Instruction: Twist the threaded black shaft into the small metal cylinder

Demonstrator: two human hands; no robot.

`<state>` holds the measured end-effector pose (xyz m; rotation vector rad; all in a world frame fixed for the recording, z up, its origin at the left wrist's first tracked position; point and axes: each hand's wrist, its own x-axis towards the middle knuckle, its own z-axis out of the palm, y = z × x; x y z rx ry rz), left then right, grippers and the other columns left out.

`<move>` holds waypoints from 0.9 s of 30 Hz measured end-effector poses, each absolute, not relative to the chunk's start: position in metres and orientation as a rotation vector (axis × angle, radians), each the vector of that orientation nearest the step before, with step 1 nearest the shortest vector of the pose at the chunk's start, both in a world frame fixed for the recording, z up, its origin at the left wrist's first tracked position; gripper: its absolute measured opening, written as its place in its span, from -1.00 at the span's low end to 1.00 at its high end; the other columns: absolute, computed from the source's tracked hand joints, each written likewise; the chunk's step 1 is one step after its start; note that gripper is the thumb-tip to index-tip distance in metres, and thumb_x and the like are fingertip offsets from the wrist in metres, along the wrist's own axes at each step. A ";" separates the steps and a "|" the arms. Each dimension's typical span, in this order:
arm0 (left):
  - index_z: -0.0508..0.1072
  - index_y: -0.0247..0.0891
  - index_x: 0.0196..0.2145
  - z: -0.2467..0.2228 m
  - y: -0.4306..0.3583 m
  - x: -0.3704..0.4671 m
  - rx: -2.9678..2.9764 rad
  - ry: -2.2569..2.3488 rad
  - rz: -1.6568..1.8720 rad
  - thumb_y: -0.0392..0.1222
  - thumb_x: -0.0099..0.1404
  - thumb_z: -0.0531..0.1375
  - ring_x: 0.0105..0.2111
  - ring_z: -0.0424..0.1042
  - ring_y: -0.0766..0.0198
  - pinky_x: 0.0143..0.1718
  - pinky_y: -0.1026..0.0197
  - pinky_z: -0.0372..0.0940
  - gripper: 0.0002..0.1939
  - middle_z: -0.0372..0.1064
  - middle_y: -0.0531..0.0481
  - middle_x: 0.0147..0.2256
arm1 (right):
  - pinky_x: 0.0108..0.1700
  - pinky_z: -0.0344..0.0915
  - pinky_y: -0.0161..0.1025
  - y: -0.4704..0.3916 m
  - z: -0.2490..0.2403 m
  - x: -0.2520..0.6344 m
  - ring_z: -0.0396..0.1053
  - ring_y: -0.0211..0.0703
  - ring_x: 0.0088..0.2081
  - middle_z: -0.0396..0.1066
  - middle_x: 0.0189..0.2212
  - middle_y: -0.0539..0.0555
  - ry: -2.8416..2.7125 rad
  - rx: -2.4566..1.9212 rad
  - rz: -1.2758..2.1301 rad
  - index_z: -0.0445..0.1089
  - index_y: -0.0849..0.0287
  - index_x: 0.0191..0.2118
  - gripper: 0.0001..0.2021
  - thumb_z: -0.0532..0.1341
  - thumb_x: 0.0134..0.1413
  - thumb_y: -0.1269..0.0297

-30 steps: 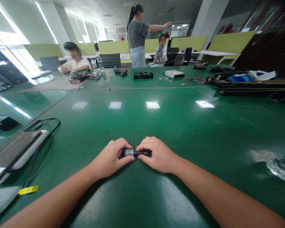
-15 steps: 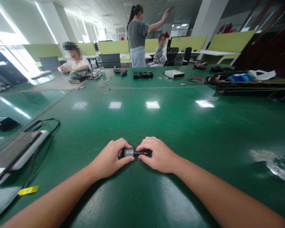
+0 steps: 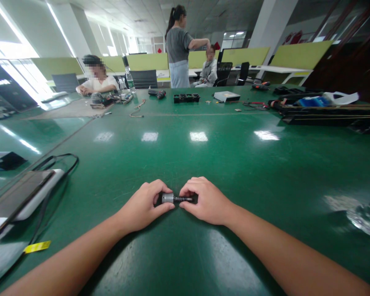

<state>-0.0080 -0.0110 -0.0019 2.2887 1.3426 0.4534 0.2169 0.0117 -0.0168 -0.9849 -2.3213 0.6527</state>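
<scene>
A small silver cylinder with a dark spiral shaft (image 3: 167, 198) lies level just above or on the green table, between my two hands. My left hand (image 3: 146, 203) curls around its silver end, thumb in front and index finger behind. On the other side, my right hand (image 3: 205, 201) has its thumb and fingers curved about the dark shaft's right part. The right fingertips look slightly parted, and the shaft shows between them. Whether they press on the shaft I cannot tell. The remaining fingers of both hands are hidden behind.
On the left lie a phone-like device (image 3: 21, 193) and a black cable (image 3: 45, 205) with a yellow tag. A clear glass dish (image 3: 368, 220) stands at right. Farther back are a power drill (image 3: 157, 94), a white box (image 3: 226, 96) and black trays. Several people are beyond.
My right index fingertip has drawn back slightly to the right, showing more of the spiral shaft. My left hand stays put. A standing person in the background has lowered an arm.
</scene>
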 end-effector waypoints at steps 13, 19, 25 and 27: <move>0.39 -0.23 -0.18 0.000 -0.011 -0.009 2.207 1.379 0.488 -0.04 0.31 0.21 -0.43 0.29 0.26 -0.37 0.23 0.20 -0.77 0.32 0.04 -0.38 | -0.25 0.15 -0.23 0.026 -0.014 0.237 0.31 -0.24 -0.40 0.37 -0.49 -0.05 -2.313 -1.072 0.600 0.42 0.17 -0.44 -0.90 0.35 -0.11 0.45; 0.39 -0.23 -0.17 -0.002 -0.011 -0.009 2.207 1.373 0.483 -0.04 0.32 0.21 -0.42 0.28 0.26 -0.37 0.23 0.19 -0.77 0.32 0.04 -0.37 | -0.21 0.16 -0.21 0.025 -0.016 0.234 0.33 -0.23 -0.37 0.40 -0.48 -0.05 -2.302 -1.074 0.622 0.46 0.16 -0.41 -0.92 0.36 -0.08 0.41; 0.39 -0.24 -0.17 -0.002 -0.010 -0.009 2.205 1.363 0.484 -0.07 0.29 0.23 -0.43 0.27 0.27 -0.38 0.23 0.17 -0.77 0.30 0.04 -0.37 | -0.14 0.20 -0.19 0.019 -0.020 0.225 0.38 -0.21 -0.30 0.48 -0.38 -0.04 -2.257 -0.975 0.709 0.48 0.11 -0.24 -0.78 0.35 -0.06 0.48; 0.39 -0.23 -0.17 -0.002 -0.010 -0.009 2.211 1.360 0.481 -0.07 0.28 0.25 -0.43 0.26 0.27 -0.39 0.24 0.16 -0.76 0.30 0.05 -0.37 | -0.12 0.20 -0.19 0.017 -0.020 0.223 0.39 -0.22 -0.29 0.49 -0.34 -0.04 -2.257 -0.944 0.731 0.47 0.10 -0.18 -0.72 0.33 -0.06 0.52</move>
